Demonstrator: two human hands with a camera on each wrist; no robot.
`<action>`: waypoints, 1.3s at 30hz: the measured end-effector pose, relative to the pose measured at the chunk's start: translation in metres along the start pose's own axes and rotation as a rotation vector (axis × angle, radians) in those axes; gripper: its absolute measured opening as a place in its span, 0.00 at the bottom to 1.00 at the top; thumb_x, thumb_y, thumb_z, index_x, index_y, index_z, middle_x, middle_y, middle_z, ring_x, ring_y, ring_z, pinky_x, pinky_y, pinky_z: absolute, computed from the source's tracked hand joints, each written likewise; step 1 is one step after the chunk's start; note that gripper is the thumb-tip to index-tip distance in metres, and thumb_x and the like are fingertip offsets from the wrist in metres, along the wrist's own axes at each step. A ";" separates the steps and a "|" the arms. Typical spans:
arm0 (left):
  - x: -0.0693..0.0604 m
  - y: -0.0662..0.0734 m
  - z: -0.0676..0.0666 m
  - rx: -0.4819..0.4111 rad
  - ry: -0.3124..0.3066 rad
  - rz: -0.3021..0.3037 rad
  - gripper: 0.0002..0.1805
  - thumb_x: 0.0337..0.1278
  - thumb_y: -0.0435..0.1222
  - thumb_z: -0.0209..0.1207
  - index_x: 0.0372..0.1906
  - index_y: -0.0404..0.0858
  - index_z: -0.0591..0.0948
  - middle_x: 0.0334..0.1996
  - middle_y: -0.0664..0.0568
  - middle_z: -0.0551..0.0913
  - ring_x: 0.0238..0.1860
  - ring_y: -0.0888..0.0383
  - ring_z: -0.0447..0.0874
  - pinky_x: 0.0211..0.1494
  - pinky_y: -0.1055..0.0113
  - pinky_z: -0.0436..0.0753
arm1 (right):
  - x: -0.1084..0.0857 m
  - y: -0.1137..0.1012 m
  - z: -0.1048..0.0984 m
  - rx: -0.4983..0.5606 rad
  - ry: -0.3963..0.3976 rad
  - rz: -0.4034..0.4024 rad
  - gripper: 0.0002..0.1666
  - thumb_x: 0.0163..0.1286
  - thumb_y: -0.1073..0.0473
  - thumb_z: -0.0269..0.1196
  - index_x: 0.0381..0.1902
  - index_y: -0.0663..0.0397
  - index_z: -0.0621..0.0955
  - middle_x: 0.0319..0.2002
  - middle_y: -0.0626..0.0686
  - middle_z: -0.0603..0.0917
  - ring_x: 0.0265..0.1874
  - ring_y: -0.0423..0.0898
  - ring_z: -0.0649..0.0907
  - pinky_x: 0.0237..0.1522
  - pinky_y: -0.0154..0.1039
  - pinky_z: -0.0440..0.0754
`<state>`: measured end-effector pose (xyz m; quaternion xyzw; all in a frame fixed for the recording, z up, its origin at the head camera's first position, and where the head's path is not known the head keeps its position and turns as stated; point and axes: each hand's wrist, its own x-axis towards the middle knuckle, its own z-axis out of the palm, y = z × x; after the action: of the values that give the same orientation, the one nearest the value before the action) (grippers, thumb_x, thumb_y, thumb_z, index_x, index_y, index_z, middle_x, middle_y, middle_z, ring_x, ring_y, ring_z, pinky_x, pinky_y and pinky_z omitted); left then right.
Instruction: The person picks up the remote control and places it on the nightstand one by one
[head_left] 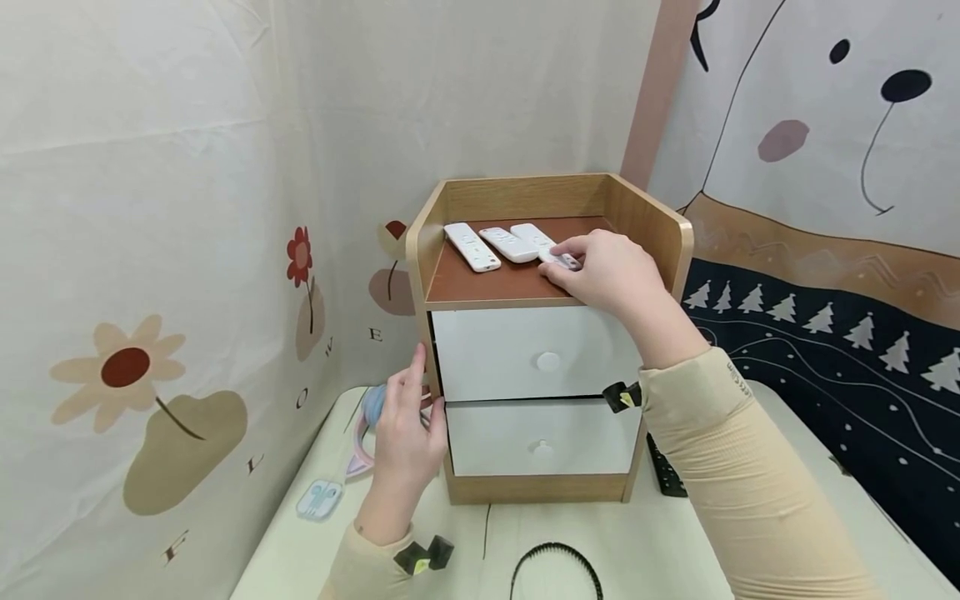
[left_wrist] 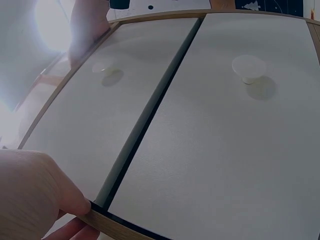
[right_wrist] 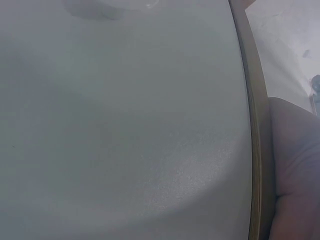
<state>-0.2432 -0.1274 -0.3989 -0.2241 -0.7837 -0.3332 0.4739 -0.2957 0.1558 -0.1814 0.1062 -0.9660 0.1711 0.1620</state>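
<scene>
A white remote [head_left: 561, 260], the one farthest right, is pinched near its front end between the thumb and fingers of the right hand [head_left: 615, 271] on the brown top shelf [head_left: 480, 287] of a small wooden cabinet [head_left: 651, 221]. It is laid flat, its long axis slanted from back left to front right, the near end pointed at the front right and partly covered by the hand; which end is its top cannot be told. Roughly the same slant is shared by the middle remote [head_left: 507, 245] and the left remote [head_left: 472, 247].

Because the row is closely packed, the middle remote could be knocked askew if the pinched one were swung left. With only one end grasped, the remote could be let slip and, the shelf's front being unwalled, be dropped past the upper drawer [head_left: 487, 358] to the desk [head_left: 660, 550].

At the cabinet's left side, the left hand [head_left: 408, 442] is rested with fingers nearly straight, thumb at the front edge and nothing picked up; if pressed too hard, the cabinet could be nudged and the remotes shifted. The thumb is placed beside the gap above the lower drawer [head_left: 495, 442], where it could be nipped were a drawer moved. In front, a black headband [head_left: 555, 547] is seen.
</scene>
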 end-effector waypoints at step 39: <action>0.000 0.004 -0.002 0.013 -0.020 -0.022 0.49 0.58 0.14 0.65 0.86 0.34 0.64 0.55 0.30 0.78 0.44 0.42 0.91 0.44 0.58 0.98 | -0.027 0.006 0.011 0.210 0.342 -0.100 0.35 0.76 0.42 0.71 0.76 0.45 0.80 0.68 0.60 0.80 0.56 0.59 0.85 0.61 0.60 0.84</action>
<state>-0.2395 -0.1264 -0.3968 -0.2157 -0.7928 -0.3310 0.4640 -0.2755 0.1619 -0.2020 0.1395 -0.8948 0.2781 0.3202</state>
